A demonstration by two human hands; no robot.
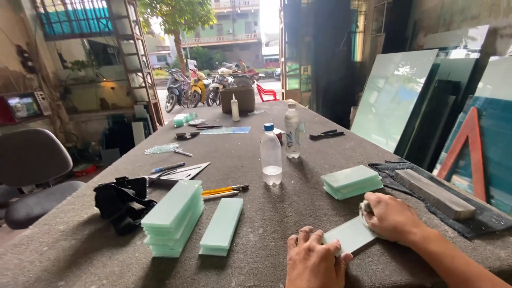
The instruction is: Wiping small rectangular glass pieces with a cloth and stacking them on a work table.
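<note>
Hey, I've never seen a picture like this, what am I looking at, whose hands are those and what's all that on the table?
This is one picture from a camera worn on a person's head, looking down at their own two bare hands. There is no machine here.

The left hand presses flat on a pale green glass piece lying on the grey table. The right hand presses a small cloth onto the same piece.

Also on the table: a tall stack of similar glass pieces, a lower stack beside it, another stack by the right hand, two clear bottles, a yellow-handled tool, a black bundle and a long grey block on a dark mat. Large glass sheets lean at the right.
</note>
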